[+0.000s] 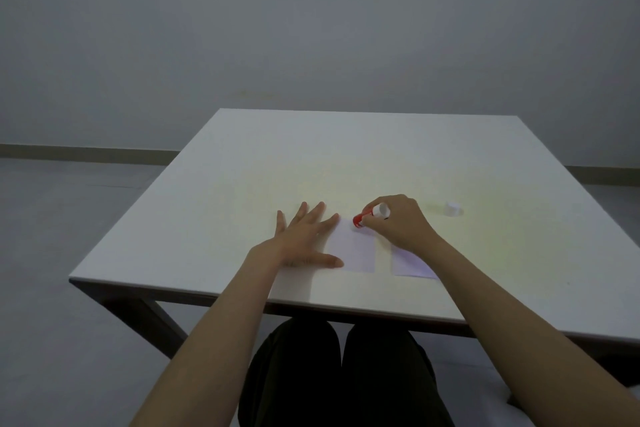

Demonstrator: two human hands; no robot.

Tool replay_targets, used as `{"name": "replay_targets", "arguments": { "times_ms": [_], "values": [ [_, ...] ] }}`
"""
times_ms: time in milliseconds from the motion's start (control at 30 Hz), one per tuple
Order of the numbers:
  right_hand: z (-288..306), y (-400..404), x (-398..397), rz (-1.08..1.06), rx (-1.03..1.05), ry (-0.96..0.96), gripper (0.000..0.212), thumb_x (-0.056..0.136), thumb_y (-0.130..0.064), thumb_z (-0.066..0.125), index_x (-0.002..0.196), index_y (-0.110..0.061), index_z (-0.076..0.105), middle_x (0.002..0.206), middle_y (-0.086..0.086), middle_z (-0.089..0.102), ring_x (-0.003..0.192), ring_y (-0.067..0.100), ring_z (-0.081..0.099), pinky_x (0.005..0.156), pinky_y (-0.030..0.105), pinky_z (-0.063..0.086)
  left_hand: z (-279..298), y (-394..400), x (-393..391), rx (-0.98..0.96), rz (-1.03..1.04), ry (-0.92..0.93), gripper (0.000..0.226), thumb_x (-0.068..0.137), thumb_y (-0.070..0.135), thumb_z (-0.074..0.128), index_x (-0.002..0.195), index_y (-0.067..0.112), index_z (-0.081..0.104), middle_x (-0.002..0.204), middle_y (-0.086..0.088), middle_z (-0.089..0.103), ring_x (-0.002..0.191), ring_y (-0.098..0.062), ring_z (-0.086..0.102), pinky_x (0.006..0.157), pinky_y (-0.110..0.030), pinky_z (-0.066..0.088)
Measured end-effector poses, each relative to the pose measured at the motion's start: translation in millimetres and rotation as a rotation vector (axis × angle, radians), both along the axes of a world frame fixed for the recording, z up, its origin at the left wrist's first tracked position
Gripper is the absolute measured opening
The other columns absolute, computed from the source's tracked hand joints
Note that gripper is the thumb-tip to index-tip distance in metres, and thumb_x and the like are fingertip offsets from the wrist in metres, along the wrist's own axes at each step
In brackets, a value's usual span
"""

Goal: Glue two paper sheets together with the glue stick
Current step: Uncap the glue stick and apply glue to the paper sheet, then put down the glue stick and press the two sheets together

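Two small pale sheets lie side by side on the white table (346,156). My left hand (304,236) lies flat with fingers spread, its thumb and fingertips on the left edge of the left sheet (355,248). My right hand (401,222) grips a red and white glue stick (369,215), tilted, with its red end touching the far right corner of the left sheet. The right sheet (410,265) is partly hidden under my right wrist. The glue stick's white cap (453,209) stands on the table to the right of my right hand.
The table's near edge (346,307) runs just in front of my legs. A grey wall and floor surround the table.
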State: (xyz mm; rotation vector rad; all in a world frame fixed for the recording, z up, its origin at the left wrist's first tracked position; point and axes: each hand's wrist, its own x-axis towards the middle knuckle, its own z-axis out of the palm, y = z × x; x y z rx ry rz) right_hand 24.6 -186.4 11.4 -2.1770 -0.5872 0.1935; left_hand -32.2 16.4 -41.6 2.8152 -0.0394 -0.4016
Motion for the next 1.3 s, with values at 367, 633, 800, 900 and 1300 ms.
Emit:
{"name": "replay_targets", "arguments": {
  "times_ms": [367, 633, 800, 900, 1300],
  "values": [
    [1.2, -32.8, -0.1, -0.076, -0.017, -0.072, 0.007, 0.077, -0.020, 0.069, 0.077, -0.014, 0.071, 0.080, -0.008, 0.068, 0.075, 0.007, 0.060, 0.062, 0.016, 0.041, 2.9, 1.1, -3.2, -0.019, -0.019, 0.039, 0.098, 0.069, 0.080, 0.044, 0.145, 0.043, -0.006, 0.158, 0.006, -0.022, 0.141, -0.021, -0.031, 0.105, -0.056, -0.026],
    [-4.5, -27.1, -25.2, -0.186, 0.655, 0.613, 0.018, 0.087, -0.010, 0.061, 0.103, -0.003, 0.066, 0.072, 0.005, 0.068, 0.045, 0.010, 0.055, 0.045, 0.018, 0.036, 13.9, -3.5, -9.4, -0.233, 0.097, -0.049, 0.085, 0.082, 0.064, 0.048, 0.146, 0.044, -0.005, 0.161, 0.005, -0.006, 0.146, -0.020, -0.016, 0.111, -0.056, -0.019],
    [-14.0, -1.5, -52.8, -0.194, 1.022, 1.135, 0.017, 0.090, -0.026, 0.057, 0.092, -0.011, 0.064, 0.063, 0.000, 0.068, 0.041, 0.008, 0.051, 0.037, 0.017, 0.036, 27.5, -45.3, -29.8, -0.821, 0.377, -0.425, 0.037, 0.083, 0.043, 0.062, 0.118, 0.031, 0.062, 0.121, 0.016, 0.064, 0.126, -0.004, 0.050, 0.105, -0.029, 0.035],
    [-16.8, 12.6, -61.5, -0.142, 0.983, 1.105, 0.024, 0.089, -0.035, 0.056, 0.089, -0.013, 0.066, 0.062, -0.001, 0.065, 0.044, 0.010, 0.049, 0.042, 0.019, 0.034, 38.0, -67.2, -34.4, -0.980, 0.505, -0.524, 0.011, 0.075, 0.038, 0.071, 0.079, 0.028, 0.075, 0.079, 0.013, 0.075, 0.086, -0.001, 0.069, 0.077, -0.021, 0.045],
    [-28.1, -11.6, -63.2, -0.217, 0.341, 0.218, 0.012, 0.087, -0.027, 0.063, 0.096, -0.024, 0.069, 0.081, -0.007, 0.066, 0.055, 0.007, 0.057, 0.056, 0.016, 0.040, 91.9, -4.9, 26.9, -0.458, 0.602, -0.607, 0.038, 0.085, 0.025, 0.050, 0.057, 0.012, 0.072, 0.055, 0.004, 0.066, 0.042, -0.007, 0.045, 0.044, -0.016, 0.031]
  ]
}}
